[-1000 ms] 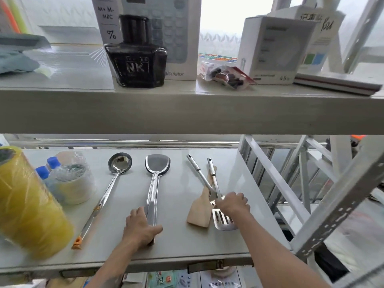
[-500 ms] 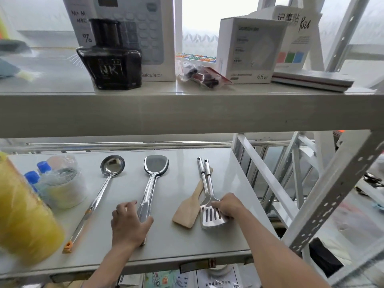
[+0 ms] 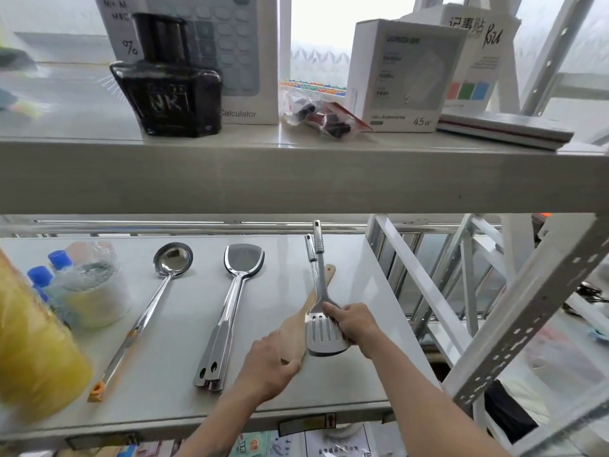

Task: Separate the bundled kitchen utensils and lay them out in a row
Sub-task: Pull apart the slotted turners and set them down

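On the lower shelf (image 3: 171,397) lie a steel ladle (image 3: 155,301) with an orange handle end at the left and a steel solid turner (image 3: 230,311) in the middle. To the right, a wooden spatula (image 3: 298,328), a steel slotted turner (image 3: 324,331) and a second steel handle (image 3: 310,250) under it lie close together, heads toward me. My right hand (image 3: 356,324) grips the slotted turner's head at its right side. My left hand (image 3: 268,367) rests on the wooden spatula's blade, fingers curled over its near edge.
A yellow plastic-wrapped roll (image 3: 29,351) and a wrapped bundle with blue bottle caps (image 3: 79,288) stand at the shelf's left. The upper shelf (image 3: 296,179) overhangs, holding a black ink bottle (image 3: 168,84) and boxes. White metal racking (image 3: 514,324) stands right of the shelf.
My left hand left the solid turner's handle and moved right onto the wooden spatula. My right hand turned the slotted turner so that it lies straighter, in line with the handle beside it.
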